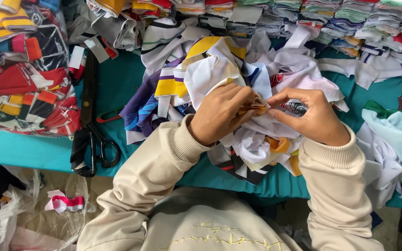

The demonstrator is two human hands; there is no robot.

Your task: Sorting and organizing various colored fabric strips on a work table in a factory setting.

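1. At the centre of the frame, the left hand [220,113] and right hand [313,116] met over a loose heap of fabric pieces [219,88] on the teal table [122,79].
2. Both hands were closed in a pinch, fingertips together on one small orange-and-white fabric scrap [257,106] between them.
3. The scrap was crumpled; its long axis seemed to run left to right between the two pinches, though its ends were hidden.
4. Judging by the heap, much remained unsorted; neat folded stacks [350,18] lined the top of the frame, and a clear bag of bright pieces [24,83] filled the upper left.
5. Black scissors [91,135] lay untouched at the left, blades pointing up the frame.
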